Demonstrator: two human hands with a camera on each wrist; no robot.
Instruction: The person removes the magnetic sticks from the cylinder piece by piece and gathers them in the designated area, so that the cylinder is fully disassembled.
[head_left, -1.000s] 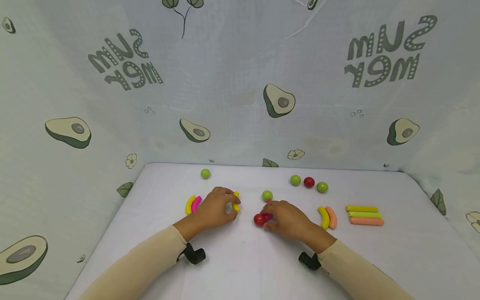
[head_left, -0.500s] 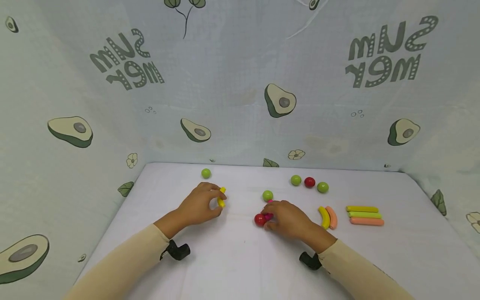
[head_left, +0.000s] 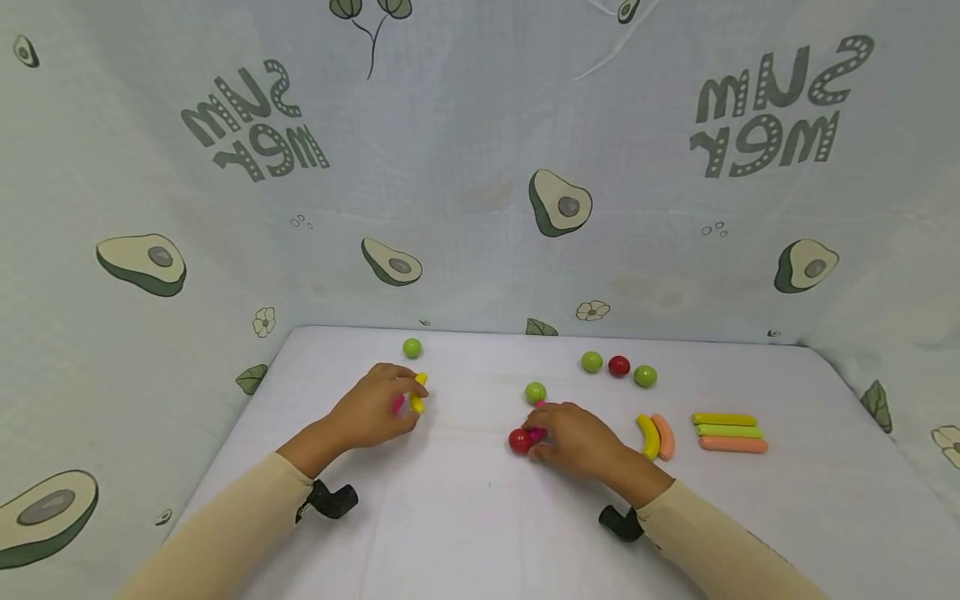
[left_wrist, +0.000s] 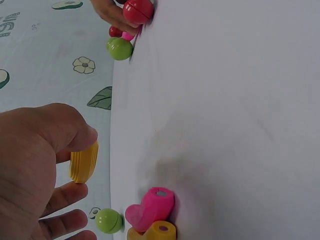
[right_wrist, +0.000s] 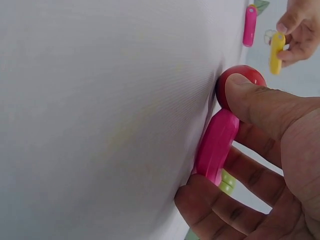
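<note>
My left hand [head_left: 369, 410] pinches a small yellow banana-shaped piece [left_wrist: 84, 162] between thumb and fingers, held up over the table. Below it lie a pink banana-shaped piece [left_wrist: 155, 207] and a second yellow one [left_wrist: 162, 231]; in the head view the hand covers most of them. My right hand [head_left: 576, 440] rests on the table, fingers curled around another pink banana-shaped piece [right_wrist: 217, 142]. Its thumb lies against a shiny red ball [right_wrist: 242, 82] at that piece's end. Just beyond this hand sits a green ball [head_left: 535, 392], with a bit of pink showing beside it.
Right of the right hand lie a yellow and an orange curved piece [head_left: 663, 437]. Three straight sticks [head_left: 727, 430] are lined up farther right. Behind are two green balls with a red ball [head_left: 618, 366] between them, and a lone green ball [head_left: 412, 348] at the back left.
My left hand has moved left with the yellow banana-shaped piece, coming over the pink and yellow pair. The right hand has stayed in place.
</note>
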